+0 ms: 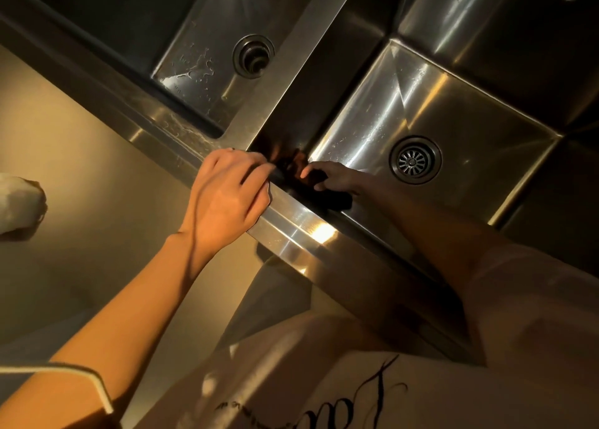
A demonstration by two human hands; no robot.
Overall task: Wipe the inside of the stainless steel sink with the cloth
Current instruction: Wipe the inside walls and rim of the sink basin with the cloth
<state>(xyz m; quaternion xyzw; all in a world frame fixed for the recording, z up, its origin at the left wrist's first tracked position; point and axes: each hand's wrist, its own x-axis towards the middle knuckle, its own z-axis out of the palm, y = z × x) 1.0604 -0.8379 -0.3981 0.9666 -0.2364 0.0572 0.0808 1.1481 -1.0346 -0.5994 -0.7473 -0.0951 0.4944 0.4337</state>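
Observation:
A double stainless steel sink fills the upper view. My right hand (334,179) is down inside the right basin (479,130), pressing a dark cloth (337,200) against the near wall by the front corner. The cloth is in shadow and partly hidden under the hand. My left hand (227,192) rests on the sink's front rim (291,221), its fingers curled over the edge where the divider (311,40) meets it. The right basin's drain strainer (415,160) lies just beyond my right hand.
The left basin (207,46) has water droplets and its own drain (253,56). A beige floor lies left of the sink front, with a pale object (19,205) at the left edge. My light clothing (356,380) fills the bottom right.

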